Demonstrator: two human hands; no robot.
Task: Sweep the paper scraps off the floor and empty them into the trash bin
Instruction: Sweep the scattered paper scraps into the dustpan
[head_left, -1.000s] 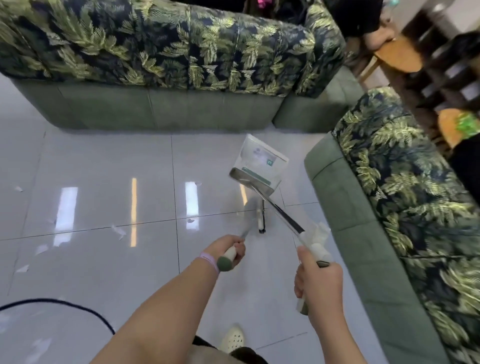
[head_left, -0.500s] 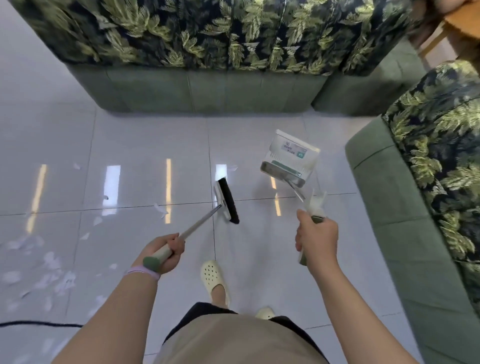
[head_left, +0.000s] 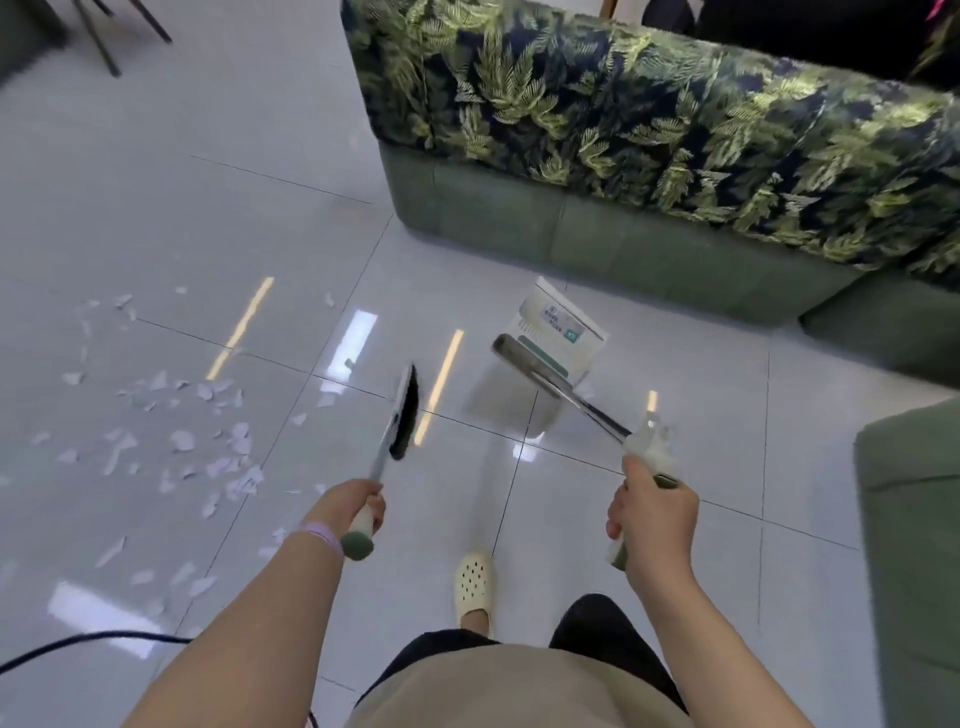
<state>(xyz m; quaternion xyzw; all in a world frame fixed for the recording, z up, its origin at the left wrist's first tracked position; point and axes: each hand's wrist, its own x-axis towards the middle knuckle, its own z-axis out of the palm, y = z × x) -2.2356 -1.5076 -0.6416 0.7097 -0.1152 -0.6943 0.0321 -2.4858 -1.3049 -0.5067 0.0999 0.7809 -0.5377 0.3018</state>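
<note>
Now a broom (head_left: 404, 415) is gripped by the left hand (head_left: 349, 506), a dustpan (head_left: 556, 338) by the right hand (head_left: 652, 512), with scraps (head_left: 182, 426) scattered at far left.

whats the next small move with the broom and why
Probably swing the black-bristled broom in the left hand leftward and lower it beside the white paper scraps: they lie scattered left of it, unswept, while the right hand holds the white dustpan.

The dustpan (head_left: 556, 338) label is too blurred to read; sofa (head_left: 675, 130) runs off-frame.
</note>
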